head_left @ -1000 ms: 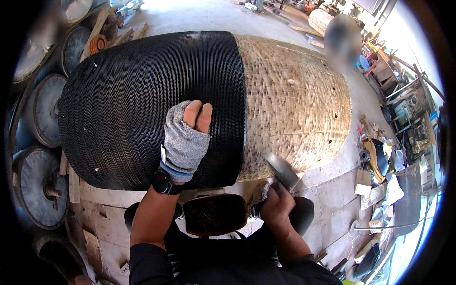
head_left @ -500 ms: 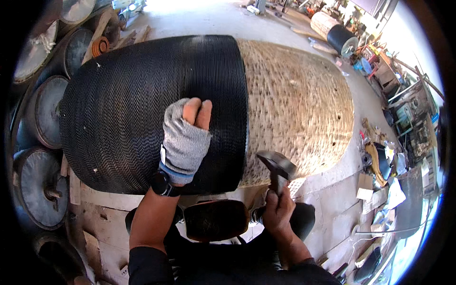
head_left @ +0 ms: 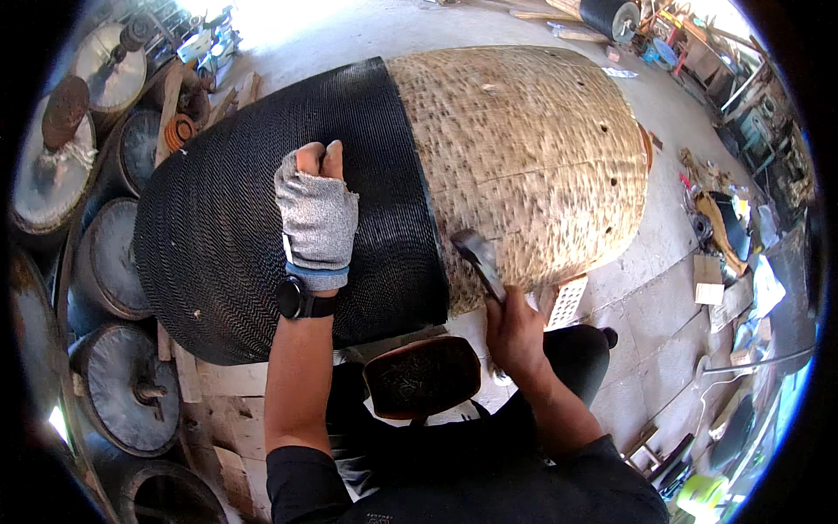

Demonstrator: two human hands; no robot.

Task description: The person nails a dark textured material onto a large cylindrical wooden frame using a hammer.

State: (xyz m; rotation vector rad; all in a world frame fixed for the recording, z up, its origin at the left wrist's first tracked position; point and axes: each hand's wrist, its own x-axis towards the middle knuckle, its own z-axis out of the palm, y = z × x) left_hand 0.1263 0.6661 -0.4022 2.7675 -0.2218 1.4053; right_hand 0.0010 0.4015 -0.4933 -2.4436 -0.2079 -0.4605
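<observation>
A large drum lies across in front of me. Ribbed black rubber covering [head_left: 244,227] wraps its left part, and its right part is a pale, pitted wooden surface [head_left: 524,148]. My left hand [head_left: 319,214], in a grey glove with bare fingertips, rests on the black covering left of its edge. Its fingers are curled in; whatever they may hold is hidden. My right hand [head_left: 517,332] grips a hammer [head_left: 476,253] by its handle. The hammer head is over the pale wood, just right of the black edge. Below the drum, between my knees, sits a dark shallow tray [head_left: 371,375] with small thin pieces in it.
Several dark rollers with grey round ends [head_left: 131,389] are stacked along the left. A white perforated block [head_left: 567,301] stands by the drum's lower right. Farther right lie cardboard [head_left: 709,278] and scattered clutter. Another part-black drum [head_left: 607,19] lies at the far right.
The view has shifted, so the drum sits at a different slant. My right hand has brought the hammer up and left, closer to the black edge. My left hand stays on the covering.
</observation>
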